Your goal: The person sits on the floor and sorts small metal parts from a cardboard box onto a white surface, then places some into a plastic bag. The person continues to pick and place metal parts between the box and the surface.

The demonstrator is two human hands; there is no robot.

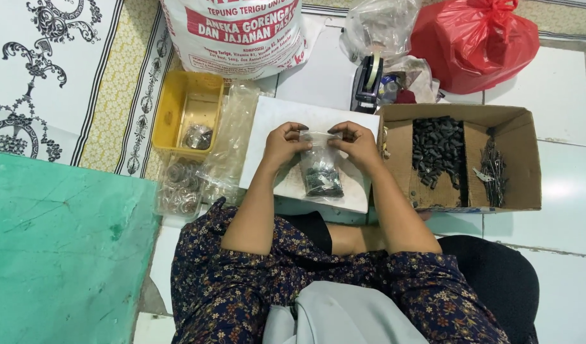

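Both my hands hold the top edge of a small clear plastic bag that hangs over a white board. Dark small parts fill the bag's bottom. My left hand pinches the bag's upper left corner, fingers curled. My right hand pinches the upper right corner. The two hands are close together, thumbs almost meeting at the bag's mouth.
A cardboard box at the right holds dark plugs and metal screws. A tape dispenser stands behind the board. A yellow tray, clear bags, a white sack and a red bag lie around. A green surface is at the left.
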